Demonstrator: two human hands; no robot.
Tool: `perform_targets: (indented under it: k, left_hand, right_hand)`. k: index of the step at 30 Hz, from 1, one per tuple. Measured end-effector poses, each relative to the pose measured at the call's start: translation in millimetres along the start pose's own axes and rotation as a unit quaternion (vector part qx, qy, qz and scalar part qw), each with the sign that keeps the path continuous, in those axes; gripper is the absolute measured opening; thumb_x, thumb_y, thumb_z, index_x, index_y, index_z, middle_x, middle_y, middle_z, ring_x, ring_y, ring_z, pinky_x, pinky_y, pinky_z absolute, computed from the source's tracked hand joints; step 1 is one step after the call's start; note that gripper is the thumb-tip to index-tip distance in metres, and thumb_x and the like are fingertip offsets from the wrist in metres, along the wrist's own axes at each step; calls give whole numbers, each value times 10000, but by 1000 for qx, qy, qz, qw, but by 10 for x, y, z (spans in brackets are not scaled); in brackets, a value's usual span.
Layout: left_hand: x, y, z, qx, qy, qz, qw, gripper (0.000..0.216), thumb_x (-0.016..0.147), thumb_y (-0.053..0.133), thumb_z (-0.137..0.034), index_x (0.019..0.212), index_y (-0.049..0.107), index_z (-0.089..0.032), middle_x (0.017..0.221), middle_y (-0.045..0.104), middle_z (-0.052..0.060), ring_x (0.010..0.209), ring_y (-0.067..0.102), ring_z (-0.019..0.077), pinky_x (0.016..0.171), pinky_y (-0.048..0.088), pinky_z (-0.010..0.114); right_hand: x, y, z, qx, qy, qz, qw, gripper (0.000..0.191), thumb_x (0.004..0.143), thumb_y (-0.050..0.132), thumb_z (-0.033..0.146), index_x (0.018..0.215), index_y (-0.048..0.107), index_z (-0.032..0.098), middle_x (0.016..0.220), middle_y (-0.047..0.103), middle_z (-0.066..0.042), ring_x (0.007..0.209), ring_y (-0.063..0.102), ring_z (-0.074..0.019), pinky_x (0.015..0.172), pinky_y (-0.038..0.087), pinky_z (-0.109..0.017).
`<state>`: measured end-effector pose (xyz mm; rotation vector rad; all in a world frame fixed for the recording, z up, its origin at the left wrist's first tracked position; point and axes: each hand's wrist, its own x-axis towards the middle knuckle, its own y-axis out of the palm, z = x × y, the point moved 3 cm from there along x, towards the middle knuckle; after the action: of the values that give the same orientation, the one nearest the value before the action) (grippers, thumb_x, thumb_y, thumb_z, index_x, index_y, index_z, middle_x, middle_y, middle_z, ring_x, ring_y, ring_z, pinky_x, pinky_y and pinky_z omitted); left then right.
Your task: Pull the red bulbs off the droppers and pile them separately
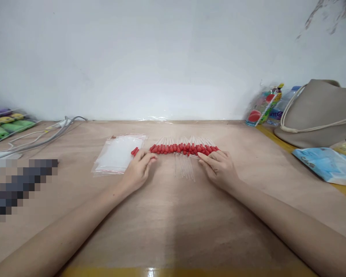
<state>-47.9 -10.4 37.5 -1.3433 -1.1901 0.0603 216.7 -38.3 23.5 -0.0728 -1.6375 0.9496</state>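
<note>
A row of red rubber bulbs (175, 148) lies across the table, with thin clear tubes (190, 139) fanning out behind it, like droppers. In front of the row is a small bunch of loose clear tubes (186, 167). My right hand (220, 167) is closed at the row's right end, and a thin clear tube (193, 156) juts from its fingertips. At the left end, my left hand (138, 167) has its fingers curled together; whatever they hold is hidden. Just behind its knuckles, a couple of red bulbs (134, 151) lie by a stack of clear zip bags (115, 154).
Cables (46, 132) and a pack of coloured rolls (8, 123) are at the far left, above a pixelated dark patch. On the right stand drink bottles (266, 105), a grey bag (320, 111) and a blue packet (325, 165). A white wall (161, 57) backs the table.
</note>
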Motion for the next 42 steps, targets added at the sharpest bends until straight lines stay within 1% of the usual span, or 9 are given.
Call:
perform_targets:
  k: [4,11,14,19,25,30,33,37,42]
  left_hand:
    - [154,-168,237,29,-96,-64,993,279,853,349,-161,1066,528,-175,907,460,67,903,491,177,796,448,327]
    - [232,-234,668,63,-187,-83,977,336,769,457,-192,1094,536,-167,906,611,46,779,582,159,697,478,284]
    - [191,-166,708,95,-188,-58,976,317,759,477,-234,1051,584,-175,902,653,45,798,600,184,727,476,313]
    - [160,-87,655,160,-134,9,978,293,799,429,-297,927,654,-158,933,667,97,891,593,252,784,458,374]
    - [134,-74,563,149,-88,36,984,356,869,338,-343,803,672,-237,818,686,25,765,596,204,760,436,349]
    - [121,-106,531,174,-132,21,976,330,851,371,-365,964,644,-219,989,657,57,953,526,263,826,372,425]
    - [197,-94,511,182,-169,27,968,313,823,403,-397,918,650,-230,1083,603,76,1053,455,295,852,329,473]
    - [424,7,563,201,-241,86,946,338,792,402,-431,833,665,-223,1117,553,117,1084,406,334,850,304,507]
    - [732,215,699,229,-312,206,899,347,733,444,-431,775,679,-180,1088,539,176,1100,375,381,835,298,510]
  right_hand:
    - [38,68,38,-62,37,56,996,240,808,469,165,981,636,173,681,617,-20,675,508,-137,702,284,-310]
    - [30,110,97,-64,45,53,996,128,764,484,169,742,611,173,659,649,-3,636,491,-132,745,231,-328]
    - [19,132,125,-57,30,59,996,140,771,484,176,776,624,181,657,652,-6,643,491,-139,739,234,-328]
    - [10,133,193,-45,25,65,997,168,795,486,238,743,635,182,613,636,-17,645,483,-149,735,243,-338]
    - [7,120,257,-30,17,100,994,266,813,487,399,732,622,185,660,634,-27,693,481,-164,743,242,-349]
    - [4,119,264,-17,12,112,993,354,809,465,495,773,632,185,735,643,-46,742,485,-180,747,241,-361]
    - [2,122,262,-14,13,114,993,367,811,457,511,811,634,189,756,644,-40,749,488,-179,754,247,-362]
    - [0,110,253,-5,13,97,995,339,819,467,474,846,632,180,759,651,-47,742,489,-173,767,247,-360]
    - [-6,104,221,0,19,89,996,291,821,484,426,868,628,178,754,656,-41,729,502,-165,767,250,-353]
